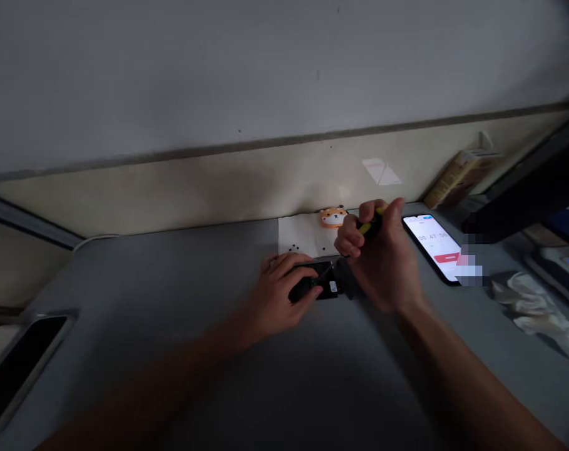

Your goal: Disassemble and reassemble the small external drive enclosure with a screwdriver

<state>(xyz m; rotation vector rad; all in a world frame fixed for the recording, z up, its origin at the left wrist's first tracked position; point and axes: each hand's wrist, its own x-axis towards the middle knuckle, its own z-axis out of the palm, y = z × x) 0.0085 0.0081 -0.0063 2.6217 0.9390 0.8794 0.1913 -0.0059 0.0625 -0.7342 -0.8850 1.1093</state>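
Note:
My left hand [284, 288] is closed over a small black device [330, 289] lying on the grey table, its thumb and fingers pressing on it. A small white label shows on the device's right part. Just right of it, my right hand [375, 250] is raised, fingers curled around a yellow-and-black screwdriver [371, 227]; only its handle shows clearly. Behind my hands lies a white paper sheet [300, 228] with several tiny dark screws [293, 247] on it. An orange-and-white animal-faced case [333, 217] sits at the sheet's back edge.
A lit phone [432, 244] showing a timer lies right of my right hand. Crumpled tissue [538, 310] is farther right, with a box [462, 175] against the wall behind. At the far left rests a dark-screened device [25, 363]. The wall [194, 194] bounds the table's back.

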